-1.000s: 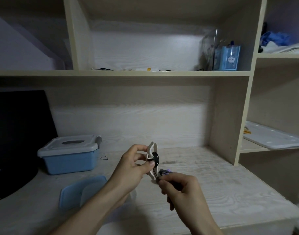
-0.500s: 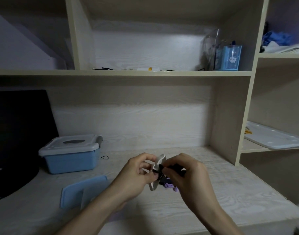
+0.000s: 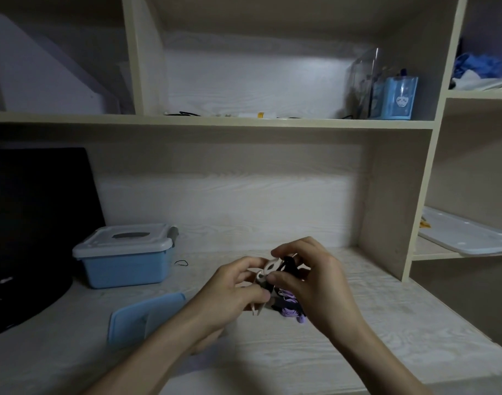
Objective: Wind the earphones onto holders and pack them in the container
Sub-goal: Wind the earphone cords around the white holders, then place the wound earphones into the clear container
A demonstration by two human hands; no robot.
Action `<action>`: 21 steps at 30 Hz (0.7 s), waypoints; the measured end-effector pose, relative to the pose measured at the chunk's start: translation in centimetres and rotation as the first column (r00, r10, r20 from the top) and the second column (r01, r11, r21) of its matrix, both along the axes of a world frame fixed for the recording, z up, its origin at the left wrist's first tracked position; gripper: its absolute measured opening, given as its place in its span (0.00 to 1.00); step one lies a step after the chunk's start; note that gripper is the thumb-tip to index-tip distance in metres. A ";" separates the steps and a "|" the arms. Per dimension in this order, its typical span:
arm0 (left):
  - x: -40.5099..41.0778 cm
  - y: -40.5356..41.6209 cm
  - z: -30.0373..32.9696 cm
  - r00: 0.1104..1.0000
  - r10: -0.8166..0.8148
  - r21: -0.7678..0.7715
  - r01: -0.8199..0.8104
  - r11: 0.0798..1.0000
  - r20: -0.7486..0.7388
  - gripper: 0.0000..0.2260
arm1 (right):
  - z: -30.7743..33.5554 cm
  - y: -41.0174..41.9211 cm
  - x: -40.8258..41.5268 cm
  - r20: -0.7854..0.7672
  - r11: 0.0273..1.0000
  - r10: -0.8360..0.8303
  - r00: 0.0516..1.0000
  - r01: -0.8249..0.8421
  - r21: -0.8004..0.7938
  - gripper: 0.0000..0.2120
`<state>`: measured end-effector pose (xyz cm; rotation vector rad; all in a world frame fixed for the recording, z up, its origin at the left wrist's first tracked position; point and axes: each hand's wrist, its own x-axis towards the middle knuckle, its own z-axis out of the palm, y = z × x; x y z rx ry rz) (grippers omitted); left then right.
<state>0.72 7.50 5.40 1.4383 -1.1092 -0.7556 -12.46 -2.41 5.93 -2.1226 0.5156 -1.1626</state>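
Note:
Above the middle of the desk, my left hand (image 3: pixel 232 292) pinches a white winder-shaped holder (image 3: pixel 268 270) with black earphone cord wrapped on it. My right hand (image 3: pixel 315 277) closes over the holder's upper end and the black cord (image 3: pixel 288 265). A black and purple piece (image 3: pixel 289 307) hangs below my right palm; what it is stays unclear. A blue lid (image 3: pixel 141 317) lies flat on the desk at the left of my left forearm. Part of the holder is hidden by my fingers.
A blue box with a grey-white lid (image 3: pixel 124 255) stands at the back left, with a small black loop (image 3: pixel 181 263) beside it. A black monitor (image 3: pixel 30 223) fills the far left. A shelf upright (image 3: pixel 386 203) borders the right, and a white tray (image 3: pixel 466 238) lies beyond it.
My right hand has risen from below the holder and closed over its upper end. Both hands with the holder shifted slightly right and the holder tilted.

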 end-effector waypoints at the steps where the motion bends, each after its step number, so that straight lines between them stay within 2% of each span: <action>1: 0.0 0.1 0.0 1.000 0.004 -0.011 -0.004 1.000 0.013 0.16 | 0.1 0.0 0.1 0.001 1.000 0.001 1.000 -0.001 0.009 0.12; 7: 0.8 0.6 0.1 0.993 0.081 -0.086 -0.074 0.994 0.086 0.13 | 0.3 0.4 1.0 0.010 0.996 0.013 1.000 -0.014 0.091 0.10; 15: 4.0 1.0 -0.1 0.944 0.158 -0.104 -0.133 0.986 0.290 0.12 | 0.2 0.7 2.9 0.021 0.979 0.056 0.998 -0.059 0.197 0.08; 21: 6.6 2.2 -1.0 0.876 0.226 -0.065 -0.220 0.973 0.426 0.10 | -1.7 0.8 5.8 0.016 0.906 0.170 0.985 -0.162 0.391 0.08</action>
